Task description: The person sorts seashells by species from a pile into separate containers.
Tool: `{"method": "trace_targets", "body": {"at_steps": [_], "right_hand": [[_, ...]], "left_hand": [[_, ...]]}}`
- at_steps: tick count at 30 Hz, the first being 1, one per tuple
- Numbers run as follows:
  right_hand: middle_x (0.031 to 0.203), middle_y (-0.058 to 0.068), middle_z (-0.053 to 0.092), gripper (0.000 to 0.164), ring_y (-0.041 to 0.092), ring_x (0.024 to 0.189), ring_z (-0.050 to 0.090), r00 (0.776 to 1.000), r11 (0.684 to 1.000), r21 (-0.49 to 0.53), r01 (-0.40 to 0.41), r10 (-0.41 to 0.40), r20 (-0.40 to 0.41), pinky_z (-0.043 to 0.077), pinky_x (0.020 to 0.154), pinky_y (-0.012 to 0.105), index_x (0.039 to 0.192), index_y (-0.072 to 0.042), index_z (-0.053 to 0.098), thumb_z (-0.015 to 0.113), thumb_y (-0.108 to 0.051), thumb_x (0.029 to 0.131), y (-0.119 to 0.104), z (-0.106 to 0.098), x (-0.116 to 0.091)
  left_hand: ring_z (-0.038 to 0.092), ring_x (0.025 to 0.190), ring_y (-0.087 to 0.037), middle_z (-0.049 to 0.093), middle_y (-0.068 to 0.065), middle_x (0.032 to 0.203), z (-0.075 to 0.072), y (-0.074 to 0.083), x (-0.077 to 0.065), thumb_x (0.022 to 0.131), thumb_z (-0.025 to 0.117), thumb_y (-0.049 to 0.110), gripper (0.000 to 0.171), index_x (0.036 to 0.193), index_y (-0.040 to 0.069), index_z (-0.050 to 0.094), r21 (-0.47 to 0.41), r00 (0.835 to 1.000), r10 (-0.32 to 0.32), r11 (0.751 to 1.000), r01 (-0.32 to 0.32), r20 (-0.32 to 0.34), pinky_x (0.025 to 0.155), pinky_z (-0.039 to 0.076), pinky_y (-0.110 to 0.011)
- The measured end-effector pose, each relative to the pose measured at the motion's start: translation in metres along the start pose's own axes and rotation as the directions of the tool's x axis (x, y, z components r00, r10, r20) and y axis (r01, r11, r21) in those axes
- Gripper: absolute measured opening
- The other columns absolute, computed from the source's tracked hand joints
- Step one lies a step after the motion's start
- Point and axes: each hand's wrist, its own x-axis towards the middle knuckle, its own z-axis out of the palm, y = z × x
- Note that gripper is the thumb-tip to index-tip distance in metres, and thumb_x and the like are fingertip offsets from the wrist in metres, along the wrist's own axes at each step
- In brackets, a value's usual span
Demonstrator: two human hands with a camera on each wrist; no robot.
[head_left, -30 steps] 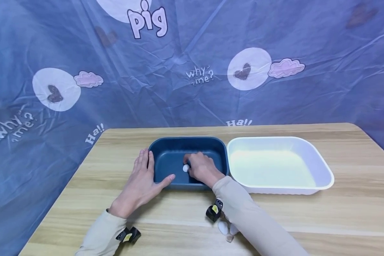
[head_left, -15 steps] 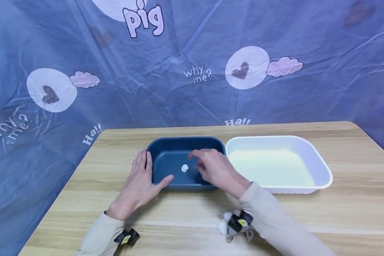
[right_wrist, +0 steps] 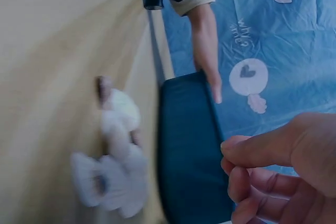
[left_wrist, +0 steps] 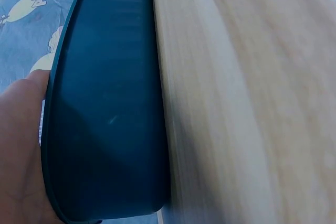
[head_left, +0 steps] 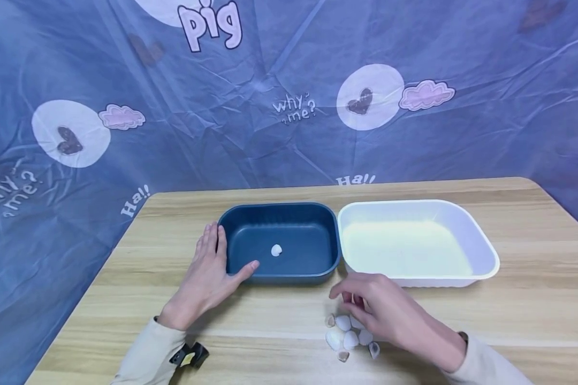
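Observation:
A dark blue tray (head_left: 298, 240) stands on the wooden table, with one small white seashell (head_left: 276, 250) lying on its floor. My left hand (head_left: 204, 286) rests at the tray's left end, fingers along that side and the thumb over the front rim. In the left wrist view the tray's outer wall (left_wrist: 110, 103) fills much of the picture. My right hand (head_left: 385, 310) hovers over a small pile of seashells (head_left: 350, 340) in front of the trays. Its fingers are loosely bent and nothing shows between them. Part of the pile is hidden under this hand.
A white tray (head_left: 409, 251) stands right beside the blue one, to its right. Behind the wooden table (head_left: 270, 342) hangs a blue printed cloth (head_left: 250, 128). A black wrist camera (head_left: 189, 355) sits at my left sleeve.
My right hand has let go of the white seashell inside the blue tray, lifted out, and moved right and toward me over the pile. My left hand has stayed at the tray.

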Motion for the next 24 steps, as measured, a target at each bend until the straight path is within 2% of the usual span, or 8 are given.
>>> {"method": "trace_targets", "body": {"at_steps": [4, 8, 13, 24], "right_hand": [[0.078, -0.015, 0.059, 0.028, -0.005, 0.069, 0.050, 0.998, 1.000, 0.007, 0.011, -0.012, 0.058, 0.045, 0.057, 0.014, 0.097, -0.014, 0.071, 0.075, 0.005, 0.077, 0.004, 0.006, -0.011], [0.081, -0.011, 0.060, 0.033, -0.005, 0.071, 0.049, 0.989, 0.997, 0.022, 0.072, -0.075, 0.130, 0.043, 0.061, 0.010, 0.099, -0.019, 0.071, 0.075, 0.005, 0.076, 0.005, 0.014, -0.015], [0.083, -0.011, 0.056, 0.042, -0.005, 0.072, 0.049, 0.977, 0.990, -0.005, 0.144, -0.141, 0.160, 0.041, 0.063, 0.007, 0.101, -0.022, 0.070, 0.076, 0.008, 0.073, 0.005, 0.021, -0.017], [0.084, -0.014, 0.054, 0.034, -0.006, 0.074, 0.053, 0.959, 0.978, -0.074, 0.193, -0.172, 0.225, 0.040, 0.062, 0.006, 0.094, -0.023, 0.072, 0.078, 0.004, 0.074, 0.004, 0.028, -0.014]], "left_hand": [[-0.003, 0.146, -0.038, 0.000, -0.027, 0.158, -0.001, -0.001, 0.000, 0.085, 0.044, 0.075, 0.112, 0.150, -0.011, 0.010, 0.006, 1.000, -0.005, 1.000, 0.005, 0.004, 0.117, 0.007, -0.052], [-0.002, 0.146, -0.038, 0.001, -0.027, 0.158, -0.002, 0.000, 0.001, 0.085, 0.042, 0.077, 0.113, 0.150, -0.010, 0.009, 0.006, 1.000, -0.005, 1.000, 0.005, 0.007, 0.117, 0.007, -0.052], [-0.004, 0.146, -0.037, 0.001, -0.027, 0.158, -0.001, 0.003, 0.001, 0.084, 0.042, 0.078, 0.114, 0.150, -0.009, 0.009, -0.010, 1.000, -0.003, 1.000, 0.003, 0.010, 0.117, 0.007, -0.052], [-0.004, 0.146, -0.037, 0.000, -0.027, 0.158, -0.001, 0.000, 0.001, 0.085, 0.042, 0.077, 0.113, 0.150, -0.009, 0.007, -0.007, 1.000, -0.012, 1.000, 0.012, 0.006, 0.117, 0.007, -0.051]]}}
